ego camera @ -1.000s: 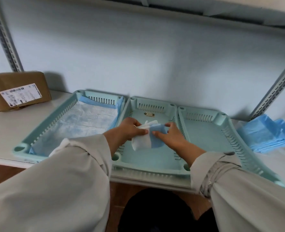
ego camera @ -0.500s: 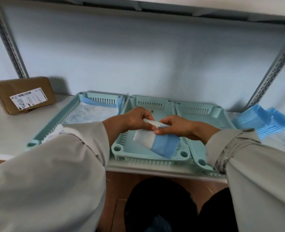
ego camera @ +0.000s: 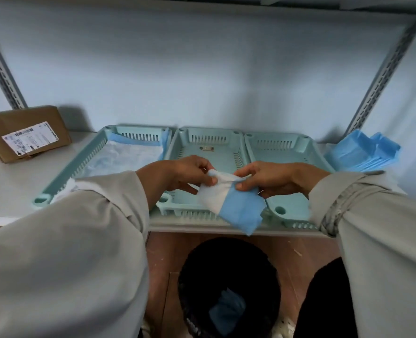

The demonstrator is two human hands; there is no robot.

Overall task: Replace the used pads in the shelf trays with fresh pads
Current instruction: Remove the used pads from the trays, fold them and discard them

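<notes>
**Folded pad held between both hands over the middle tray**

I see the folded pad [ego camera: 229, 200] pinched at its top edge from both sides, hanging in front of the middle tray [ego camera: 209, 145], above the shelf's front edge. My left hand [ego camera: 187, 173] curls thumb and fingers onto the white, quilted-looking half; my right hand [ego camera: 263, 178] pinches the same upper edge where white meets the smooth blue backing, which droops to a point. Both grips are closed on the pad.

The middle tray and the right tray [ego camera: 277, 147] are pale-green plastic with slotted walls and bare floors. The left tray [ego camera: 99, 145] holds a spread pad [ego camera: 126, 154], white and crinkled with a blue border. A stack of blue folded pads [ego camera: 363, 152] lies right of the trays. A brown cardboard parcel [ego camera: 24, 132] with a printed label sits far left. On the floor below, a black bin [ego camera: 229, 286] holds something blue.
</notes>
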